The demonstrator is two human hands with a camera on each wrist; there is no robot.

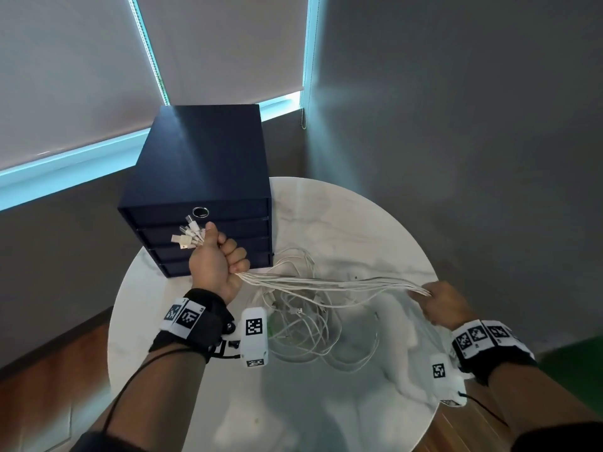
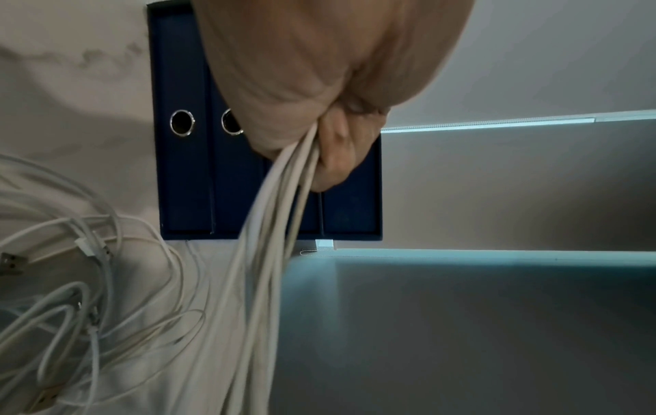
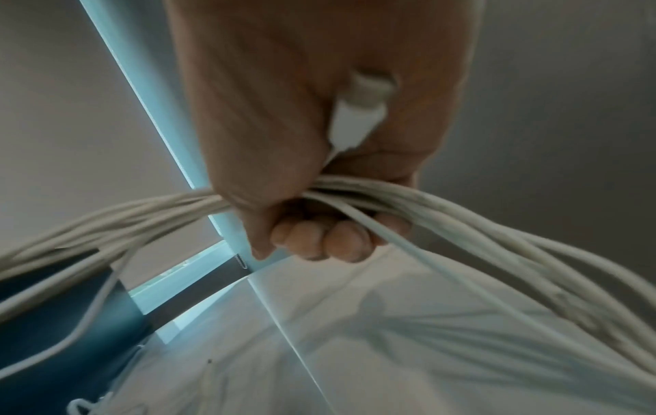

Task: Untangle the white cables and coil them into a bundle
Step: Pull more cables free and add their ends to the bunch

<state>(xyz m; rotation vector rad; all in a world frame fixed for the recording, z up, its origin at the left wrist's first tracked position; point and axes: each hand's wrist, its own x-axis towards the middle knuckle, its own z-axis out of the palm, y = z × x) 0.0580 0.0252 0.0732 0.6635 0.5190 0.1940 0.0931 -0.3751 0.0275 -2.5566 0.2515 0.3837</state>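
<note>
Right hand (image 3: 319, 134), nearest the lens in its wrist view: fingers (image 3: 312, 238) curled tight round a run of white cables (image 1: 326, 283), with one white plug (image 3: 358, 112) pressed against the palm.

Left hand (image 1: 217, 259): closed in a fist round the same strands, raised in front of the drawer unit, thumb on top. A fan of USB plugs (image 1: 189, 236) sticks out above the fist.

Risks, greatest first.
- Marble-look round table (image 1: 375, 230): its edge lies just beside the right hand; slack pulled that way would likely slide off and hang.
- Dark blue drawer unit (image 1: 202, 164): stands on the table at the left hand's far side; a wide coiling sweep could knock the plugs against it.
- Loose heap of cable loops (image 1: 303, 337): lies on the table below and between the hands, with loops crossing. Drawing the held span tighter would probably cinch any crossing into a knot.
- Free small connectors in the heap (image 2: 94, 248): likely to snag in a loop as the cable feeds through.
- Plug in the right palm: could slip out if the grip shifts.

Cables, appearance: thin, round, off-white and pliable; several strands run nearly parallel and a little slack between the two fists, off the table, the remainder uncoiled on the surface.
</note>
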